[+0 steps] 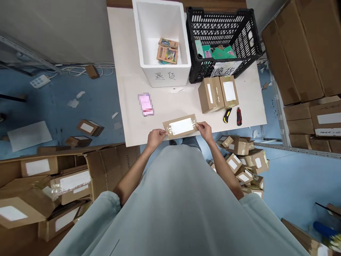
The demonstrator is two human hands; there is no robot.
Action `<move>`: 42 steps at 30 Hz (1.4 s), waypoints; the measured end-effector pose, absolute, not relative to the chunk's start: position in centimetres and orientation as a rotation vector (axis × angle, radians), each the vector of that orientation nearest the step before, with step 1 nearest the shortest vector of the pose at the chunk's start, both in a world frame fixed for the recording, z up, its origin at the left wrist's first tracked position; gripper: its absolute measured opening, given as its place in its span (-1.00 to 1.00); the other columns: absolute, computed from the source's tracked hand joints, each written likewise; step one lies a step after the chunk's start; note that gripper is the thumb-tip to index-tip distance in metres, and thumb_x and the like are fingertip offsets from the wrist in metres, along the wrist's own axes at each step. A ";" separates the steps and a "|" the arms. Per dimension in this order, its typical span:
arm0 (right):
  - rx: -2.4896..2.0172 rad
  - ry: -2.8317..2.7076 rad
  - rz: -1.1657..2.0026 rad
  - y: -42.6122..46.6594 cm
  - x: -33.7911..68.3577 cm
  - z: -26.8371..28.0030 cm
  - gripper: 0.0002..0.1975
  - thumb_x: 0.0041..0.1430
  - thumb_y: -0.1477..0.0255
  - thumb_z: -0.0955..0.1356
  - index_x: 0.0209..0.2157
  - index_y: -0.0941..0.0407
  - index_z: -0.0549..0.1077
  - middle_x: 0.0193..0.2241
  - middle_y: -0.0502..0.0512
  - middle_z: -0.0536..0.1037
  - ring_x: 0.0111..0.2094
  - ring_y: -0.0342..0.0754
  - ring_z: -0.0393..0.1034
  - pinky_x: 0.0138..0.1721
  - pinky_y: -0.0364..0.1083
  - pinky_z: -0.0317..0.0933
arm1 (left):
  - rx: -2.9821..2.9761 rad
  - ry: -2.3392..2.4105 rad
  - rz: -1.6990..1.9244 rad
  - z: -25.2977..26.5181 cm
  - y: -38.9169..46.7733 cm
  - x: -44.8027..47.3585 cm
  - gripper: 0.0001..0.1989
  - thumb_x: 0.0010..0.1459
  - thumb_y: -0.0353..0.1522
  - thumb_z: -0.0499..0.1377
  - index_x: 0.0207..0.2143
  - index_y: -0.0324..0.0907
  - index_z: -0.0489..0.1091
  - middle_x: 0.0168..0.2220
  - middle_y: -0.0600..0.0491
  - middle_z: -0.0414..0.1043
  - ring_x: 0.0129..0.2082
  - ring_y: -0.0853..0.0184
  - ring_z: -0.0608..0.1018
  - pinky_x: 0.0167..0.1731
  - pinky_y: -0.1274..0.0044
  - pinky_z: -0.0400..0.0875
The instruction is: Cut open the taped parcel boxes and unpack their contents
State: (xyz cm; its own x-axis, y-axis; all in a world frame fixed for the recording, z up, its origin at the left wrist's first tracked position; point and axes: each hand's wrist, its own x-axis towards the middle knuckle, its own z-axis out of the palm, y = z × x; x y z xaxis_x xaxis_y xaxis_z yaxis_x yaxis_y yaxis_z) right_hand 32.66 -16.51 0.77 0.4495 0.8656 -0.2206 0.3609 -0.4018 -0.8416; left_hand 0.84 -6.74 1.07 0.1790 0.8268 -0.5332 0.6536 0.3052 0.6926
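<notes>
A flat brown cardboard box (173, 134) with a white label and clear tape lies at the front edge of the white table. My left hand (157, 138) pinches its left end, fingers closed. At the opposite end, my right hand (204, 131) grips the right corner between thumb and fingers. Two more labelled cardboard boxes (215, 96) stand side by side behind my right hand. To the right of them lie a yellow-and-black utility knife (227, 116) and a red-and-black utility knife (239, 116). A blurred pink item (146, 104) rests beyond my left hand.
On the table (119, 81), a white foam bin (165, 76) holds small boxes, beside a black plastic crate (197, 67) with green packages. Cardboard parcels (242, 160) are heaped on the floor at right. A large carton (112, 167) of parcels stands at left. Stacked cartons (298, 53) line the right.
</notes>
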 end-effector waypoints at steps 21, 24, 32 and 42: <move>-2.086 -0.981 0.770 -16.9 33.3 1.7 -0.59 0.37 0.00 0.45 -0.25 0.07 0.69 -0.18 0.26 0.78 -0.16 0.16 0.69 0.04 0.09 0.57 | 1.377 1.546 0.378 2.1 -7.9 2.5 -0.78 0.26 -0.13 0.38 -0.22 -0.03 0.77 -0.10 -0.03 0.81 0.04 -0.08 0.79 0.12 0.22 0.63; -2.100 -0.983 0.743 -16.1 34.1 2.0 -0.61 0.37 0.01 0.46 -0.25 0.06 0.70 -0.19 0.24 0.78 -0.16 0.15 0.69 0.02 0.07 0.55 | 1.386 1.572 0.436 2.6 -6.6 3.6 -0.74 0.32 -0.10 0.35 -0.20 -0.02 0.78 -0.11 -0.01 0.81 0.01 -0.06 0.79 0.12 0.23 0.61; -2.109 -0.958 0.858 -15.7 35.0 1.0 -0.69 0.34 0.10 0.51 -0.31 0.05 0.68 -0.22 0.22 0.79 -0.19 0.14 0.72 0.02 0.09 0.58 | 1.492 1.631 0.291 2.2 -5.5 4.9 -0.85 0.27 -0.22 0.38 -0.17 -0.04 0.71 -0.07 -0.08 0.78 0.01 -0.04 0.77 0.10 0.24 0.62; -2.221 -0.879 0.308 -12.5 51.1 2.0 -0.46 0.40 0.11 0.42 0.17 0.24 0.61 0.14 0.51 0.65 0.19 0.30 0.56 0.31 0.23 0.42 | 1.616 1.364 0.610 5.2 -2.8 19.4 -0.50 0.39 -0.33 0.30 0.34 -0.13 0.46 0.41 -0.20 0.47 0.29 0.06 0.65 0.31 0.21 0.60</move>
State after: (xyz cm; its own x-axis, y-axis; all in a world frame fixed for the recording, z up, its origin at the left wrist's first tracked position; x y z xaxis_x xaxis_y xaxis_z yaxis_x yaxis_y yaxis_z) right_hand 51.14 -12.51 2.03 0.7394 0.6721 0.0387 0.5010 -0.5110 -0.6984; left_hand 19.41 -2.80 5.19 0.2676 0.9471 -0.1774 0.4989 0.0214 0.8664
